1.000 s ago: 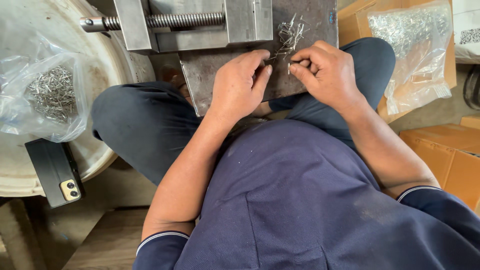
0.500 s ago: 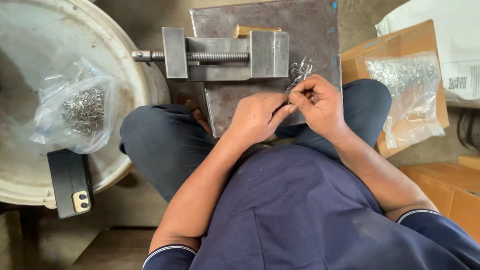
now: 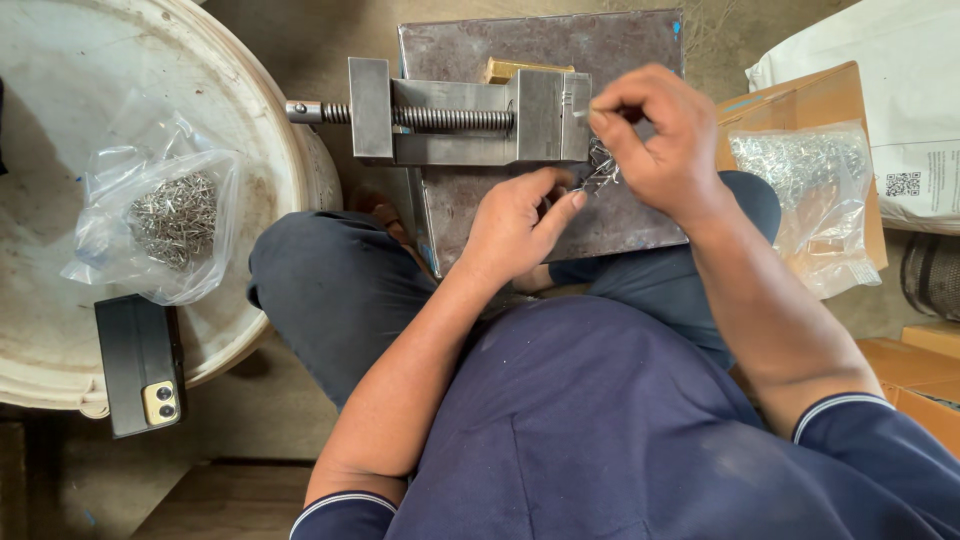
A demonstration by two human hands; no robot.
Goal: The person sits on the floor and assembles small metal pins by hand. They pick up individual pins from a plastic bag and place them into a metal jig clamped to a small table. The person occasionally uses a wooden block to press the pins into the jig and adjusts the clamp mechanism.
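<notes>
Right hand [image 3: 655, 140] has risen toward upper centre, pinching a small metal piece [image 3: 580, 112] at the vise [image 3: 470, 120]; I steady it squarely while left hand [image 3: 515, 225] grips loose pieces [image 3: 600, 178].

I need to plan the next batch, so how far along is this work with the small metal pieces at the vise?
Done: cannot tell; no separate finished pile shows. In hand: the right hand pinches a small metal piece at the grey steel bench vise, while the left hand rests by a small cluster of wire pieces. Left: two clear plastic bags hold many more.
</notes>
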